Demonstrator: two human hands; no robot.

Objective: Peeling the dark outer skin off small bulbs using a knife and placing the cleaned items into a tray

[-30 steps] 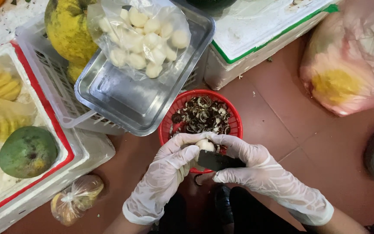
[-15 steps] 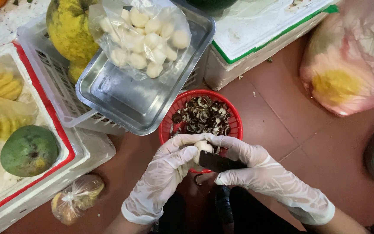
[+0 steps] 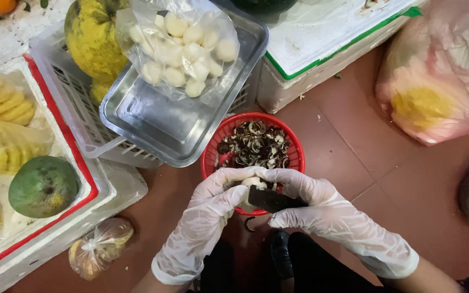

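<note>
Small pale round nut [image 3: 253, 182], half-peeled, pinched in L hand [image 3: 213, 209]; R hand [image 3: 313, 203] grips dark knife [image 3: 270, 199].

Fruit stall, boxed cut fruit [image 3: 1, 135], tiled floor [image 3: 354, 157]

Both hands wear thin, see-through plastic gloves, whitish and wrinkled all over. The left hand [image 3: 213, 203] has its glove ending in a loose rolled cuff at the wrist; the right hand [image 3: 310, 203] has a wider, baggier cuff (it flares open). Below the gloves, dark trousers and one black shoe [image 3: 281, 253] show.
</note>
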